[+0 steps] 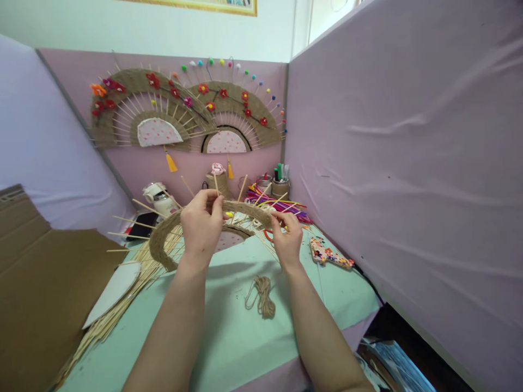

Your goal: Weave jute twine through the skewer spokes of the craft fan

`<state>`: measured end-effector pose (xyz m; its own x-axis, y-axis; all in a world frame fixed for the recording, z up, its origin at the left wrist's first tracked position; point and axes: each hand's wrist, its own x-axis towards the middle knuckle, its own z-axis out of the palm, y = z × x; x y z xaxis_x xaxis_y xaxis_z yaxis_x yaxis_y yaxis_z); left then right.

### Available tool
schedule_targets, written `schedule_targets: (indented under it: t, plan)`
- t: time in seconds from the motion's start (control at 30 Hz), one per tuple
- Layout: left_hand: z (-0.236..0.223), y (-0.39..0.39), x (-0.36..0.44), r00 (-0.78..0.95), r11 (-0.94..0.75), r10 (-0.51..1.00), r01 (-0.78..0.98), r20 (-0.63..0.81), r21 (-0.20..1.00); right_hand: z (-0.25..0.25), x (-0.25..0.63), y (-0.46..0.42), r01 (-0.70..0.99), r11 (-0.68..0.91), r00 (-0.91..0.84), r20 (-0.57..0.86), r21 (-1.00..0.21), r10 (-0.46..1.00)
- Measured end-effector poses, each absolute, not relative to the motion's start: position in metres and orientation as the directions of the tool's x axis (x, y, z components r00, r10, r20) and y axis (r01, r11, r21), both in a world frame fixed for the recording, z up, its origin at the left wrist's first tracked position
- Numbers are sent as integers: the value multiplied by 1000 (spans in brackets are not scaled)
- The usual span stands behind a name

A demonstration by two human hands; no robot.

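Each grip pinches the brown, twine-woven, stick-spoked arch (244, 208) over the mint-green, cloth-covered desk (232, 343): left hand (201, 222) near the crown, right hand (288, 240) towards the right end, apparently steadying the curve.

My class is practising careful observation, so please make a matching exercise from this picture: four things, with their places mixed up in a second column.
Things
1. woven band
2. twine bundle
3. flower-patterned tool
4. yellow tassels

Places
A. hanging below the decorated fans
B. raised between the left hand and the right hand, which both grip it
C. lying to the right of the right hand, near the lilac partition
D. lying on the green cloth between the forearms

Right pairs: 1-B, 2-D, 3-C, 4-A
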<state>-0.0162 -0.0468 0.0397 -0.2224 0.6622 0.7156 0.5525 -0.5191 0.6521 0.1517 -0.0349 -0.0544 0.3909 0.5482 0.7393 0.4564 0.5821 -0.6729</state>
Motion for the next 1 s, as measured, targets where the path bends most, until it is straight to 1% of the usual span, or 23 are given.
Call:
schedule_targets:
  t: [0.2,0.43,0.53,0.67,0.8,1.0]
  plan:
    - [42,-48,-18,-242,-514,650,557,720,652,-55,151,-36,443,599,374,745,-667,552]
    - [44,-48,-23,-281,-534,634,515,721,670,-58,152,-33,327,560,517,640,-761,568]
    - [46,-50,-24,-293,-536,632,503,717,678,-59,154,-31,302,562,540,624,-770,565]
    - [48,-52,-24,-303,-522,635,509,710,684,-59,158,-30,311,552,557,619,-774,554]
    - [47,-52,-23,-300,-514,635,524,712,679,-57,163,-31,331,553,596,624,-765,505]
    - [45,-50,-20,-272,-490,659,553,702,674,-53,172,-33,414,575,628,679,-705,380]
